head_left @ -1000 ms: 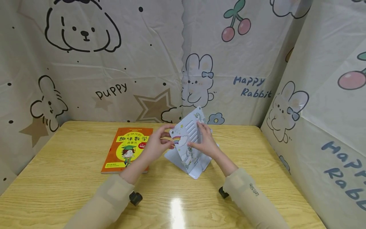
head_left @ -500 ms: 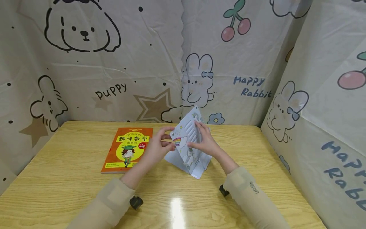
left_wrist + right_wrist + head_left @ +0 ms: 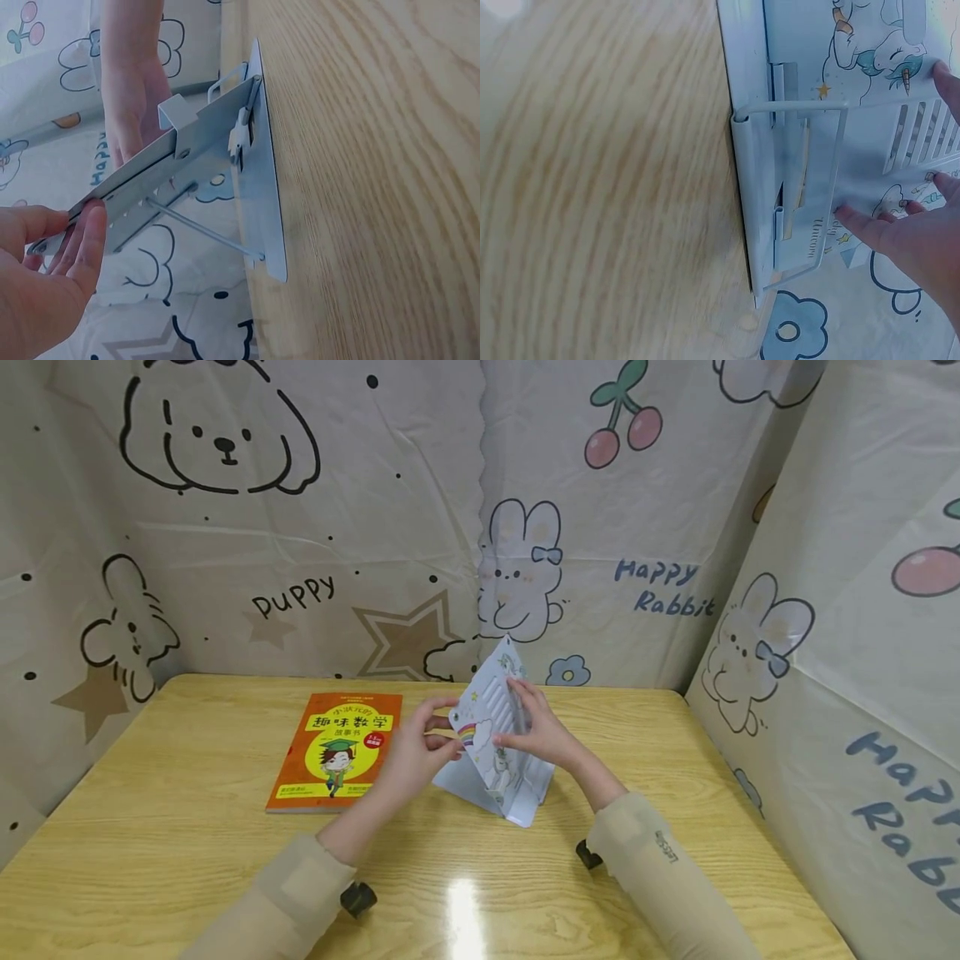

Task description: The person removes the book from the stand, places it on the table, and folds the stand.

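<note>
A pale metal book stand (image 3: 480, 727) with a unicorn and rainbow print stands on the table, turned at an angle, its slotted panel tilted up from a flat base plate (image 3: 467, 789). My left hand (image 3: 420, 747) pinches the panel's left edge between thumb and fingers. On the printed front, the spread fingertips and thumb of my right hand (image 3: 543, 731) rest against the panel. From behind, in the left wrist view, a thin support rod (image 3: 206, 229) runs between panel and base. A wire page holder (image 3: 838, 161) shows at the front lip in the right wrist view.
An orange and yellow book (image 3: 300, 764) lies flat left of the stand, partly covered by my left forearm. The wooden table (image 3: 187, 852) ends at a printed cloth backdrop (image 3: 405, 527) behind and to the right.
The stand has turned a little: its top corner shifts left and its front lip slightly right. Both hands keep their contact with the panel, and the book stays put.
</note>
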`<state>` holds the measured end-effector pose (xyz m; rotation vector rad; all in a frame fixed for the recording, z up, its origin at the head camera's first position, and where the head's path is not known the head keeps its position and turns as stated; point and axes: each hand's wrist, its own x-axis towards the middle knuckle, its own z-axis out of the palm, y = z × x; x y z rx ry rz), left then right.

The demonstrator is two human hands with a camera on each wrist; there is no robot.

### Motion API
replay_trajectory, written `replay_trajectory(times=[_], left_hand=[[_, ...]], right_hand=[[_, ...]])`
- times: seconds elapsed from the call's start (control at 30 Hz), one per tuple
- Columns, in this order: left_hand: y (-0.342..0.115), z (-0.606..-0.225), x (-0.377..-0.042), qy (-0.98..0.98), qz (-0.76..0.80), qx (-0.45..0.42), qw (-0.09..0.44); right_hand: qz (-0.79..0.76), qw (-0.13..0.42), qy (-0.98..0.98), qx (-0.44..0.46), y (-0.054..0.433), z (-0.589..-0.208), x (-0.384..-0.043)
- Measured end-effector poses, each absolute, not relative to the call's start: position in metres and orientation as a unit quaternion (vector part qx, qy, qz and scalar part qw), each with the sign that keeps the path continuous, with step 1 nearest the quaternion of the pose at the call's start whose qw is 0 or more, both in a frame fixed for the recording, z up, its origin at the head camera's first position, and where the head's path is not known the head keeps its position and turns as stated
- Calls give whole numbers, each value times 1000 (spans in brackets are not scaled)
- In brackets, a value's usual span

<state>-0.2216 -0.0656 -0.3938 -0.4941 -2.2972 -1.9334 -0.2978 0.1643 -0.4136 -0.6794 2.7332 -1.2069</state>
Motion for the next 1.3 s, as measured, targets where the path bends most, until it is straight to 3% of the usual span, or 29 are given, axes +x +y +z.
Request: replay_trajectory(times=[0.3,0.57,0.87,1.3], left_hand=[[-67,-389,-220,-794,-581,-170,60],[-84,-388,-237,-832,-484,-253,96],[-93,-384,-253,-836,-449,-309,56],[-95,-389,-266,-817,-450,-360,29]], right_hand=[[-408,20,884,-227,161,-417,-288],[-399,15,893,-207,152,-419,-266],[-409,28,892,-190,138,-425,-246],[-367,16,912,-184,133,-426,-243]])
